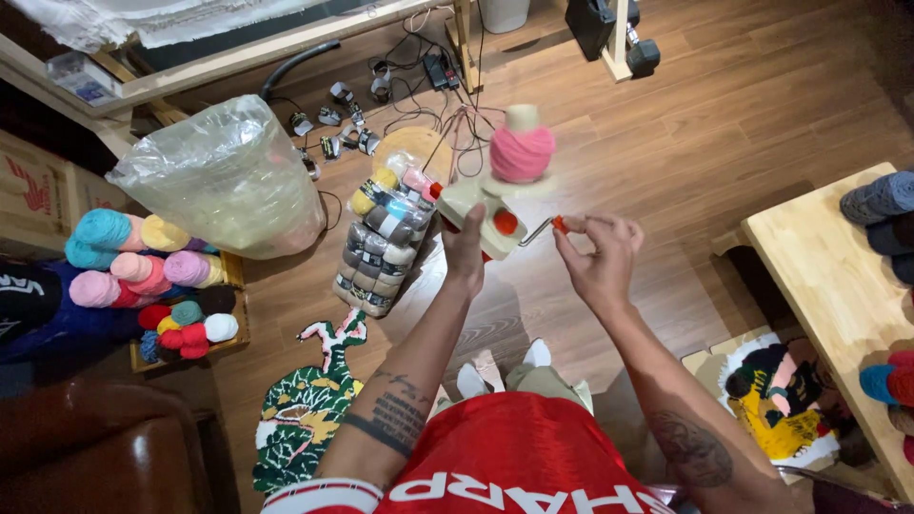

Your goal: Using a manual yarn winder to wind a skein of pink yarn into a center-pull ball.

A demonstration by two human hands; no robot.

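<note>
Pink yarn [522,152] sits wound in a fat cake on the cone of a cream yarn winder [483,214], held up in the air over the wooden floor [724,124]. From where I stand, the left hand [465,249] is clamped around the winder's body from below, thumb up its side. The right hand [600,255] pinches the orange knob of the crank handle [556,226] between fingertips, just to the right of the winder. The two hands are near each other but apart, the winder between them. Behind the winder lies a clear pack of grey and yellow skeins [381,243], and beside that a bulging clear plastic bag [224,176]. Off to the left, a tray of coloured yarn balls [157,276] rests on the floor. A tufted rug piece [309,405] lies below the left forearm.
</note>
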